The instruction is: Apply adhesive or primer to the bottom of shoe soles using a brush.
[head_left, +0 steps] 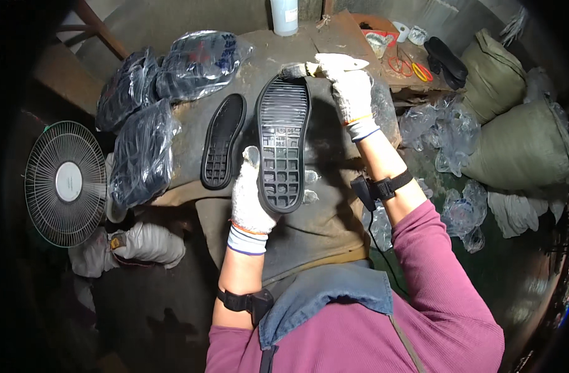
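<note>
A big black shoe sole lies tread side up on the worn, dirty bench, right in front of the person. Everything here is told from that sole.

The left hand, in a white knit glove, is closed around the heel end of the sole, the end nearest the person. Its thumb sticks up along the left edge and the fingers wrap under the right edge.

The right hand, also in a white glove, is at the far toe end of the sole. It is pinching a brush with a pale handle. The dark bristles touch the tip of the sole.

Just to the left of the sole lies a smaller black sole, flat on the bench and not touching it. Farther left are shiny plastic bags of dark soles. Well to the left, lower down, stands a round fan.

Past the toe end stands a pale bottle. To the right of the sole, off the bench, are clear plastic bags and green sacks.

Each wrist has a black strap.
</note>
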Demonstrator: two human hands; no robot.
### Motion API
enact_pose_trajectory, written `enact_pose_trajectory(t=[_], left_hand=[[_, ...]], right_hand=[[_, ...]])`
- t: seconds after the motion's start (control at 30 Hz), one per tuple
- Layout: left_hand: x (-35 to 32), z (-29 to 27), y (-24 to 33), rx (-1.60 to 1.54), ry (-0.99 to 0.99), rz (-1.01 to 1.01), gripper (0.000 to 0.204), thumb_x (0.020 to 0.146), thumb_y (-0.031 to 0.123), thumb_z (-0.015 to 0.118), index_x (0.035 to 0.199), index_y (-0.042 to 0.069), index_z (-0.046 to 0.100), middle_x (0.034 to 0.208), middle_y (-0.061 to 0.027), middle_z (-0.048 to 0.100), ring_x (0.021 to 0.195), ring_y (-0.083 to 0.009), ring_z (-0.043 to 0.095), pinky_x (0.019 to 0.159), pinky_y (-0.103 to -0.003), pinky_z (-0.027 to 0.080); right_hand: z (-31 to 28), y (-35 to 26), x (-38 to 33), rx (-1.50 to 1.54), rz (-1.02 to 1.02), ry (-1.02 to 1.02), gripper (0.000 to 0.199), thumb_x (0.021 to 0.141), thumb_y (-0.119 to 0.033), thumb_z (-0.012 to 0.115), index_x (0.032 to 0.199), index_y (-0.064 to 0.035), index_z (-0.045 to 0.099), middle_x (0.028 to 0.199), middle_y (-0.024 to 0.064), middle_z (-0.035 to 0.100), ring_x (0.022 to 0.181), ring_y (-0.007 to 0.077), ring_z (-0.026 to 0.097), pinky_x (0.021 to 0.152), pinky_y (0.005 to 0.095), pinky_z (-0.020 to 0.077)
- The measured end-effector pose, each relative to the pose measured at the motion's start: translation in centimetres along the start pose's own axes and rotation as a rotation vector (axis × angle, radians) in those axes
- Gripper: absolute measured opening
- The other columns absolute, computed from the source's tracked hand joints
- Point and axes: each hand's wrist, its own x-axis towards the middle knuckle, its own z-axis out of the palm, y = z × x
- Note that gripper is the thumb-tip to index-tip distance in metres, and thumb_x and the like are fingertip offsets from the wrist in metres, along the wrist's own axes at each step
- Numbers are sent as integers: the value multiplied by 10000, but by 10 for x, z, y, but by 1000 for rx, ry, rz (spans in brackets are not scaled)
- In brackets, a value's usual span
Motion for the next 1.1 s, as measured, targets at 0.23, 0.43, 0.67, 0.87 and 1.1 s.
enact_pose_trajectory(t=[0.23, 0.43, 0.67, 0.87, 1.1], left_hand=[[-13, -15, 11, -90, -18, -130, 705, 1083, 601, 332, 1520, 65, 463, 1409, -245, 601, 1139, -608, 618, 849, -781, 532], [-8, -32, 9, -66, -7, -31, 755, 1000, 684, 467, 1430, 74, 582, 1434, -165, 623, 1305, -434, 587, 1039, -730, 449], [-14, -19, 43, 167, 61, 150, 557, 1087, 463, 477, 1389, 4, 571, 1282, -188, 695, 1097, -350, 720, 939, -511, 616], [-48, -35, 56, 859, 48, 242, 539, 1107, 410, 454, 1466, 11, 496, 1363, -183, 650, 1151, -330, 700, 958, -476, 608], [-48, 12, 34, 800, 86, 52, 606, 1089, 455, 485, 1526, 38, 435, 1350, -199, 647, 1073, -359, 722, 827, -466, 649]], right_hand=[[-5, -75, -26, 428, 171, -244, 195, 937, -132, 661, 1091, -70, 762, 1081, 99, 763, 991, 245, 729, 886, 340, 577], [-32, -144, -65, 849, 522, -444, 182, 884, -46, 765, 1061, -11, 747, 1073, 62, 775, 993, 142, 707, 917, 315, 566], [-66, -158, -94, 799, 540, -537, 207, 863, -46, 793, 1070, -47, 779, 1061, 50, 778, 962, 137, 720, 901, 303, 569], [-74, -165, -75, 632, 539, -447, 173, 892, -48, 760, 1064, -30, 770, 1024, 42, 769, 934, 120, 711, 845, 278, 570], [-76, -98, -44, 340, 467, -172, 195, 930, -157, 746, 1080, -36, 778, 1007, 42, 790, 896, 126, 720, 859, 271, 558]])
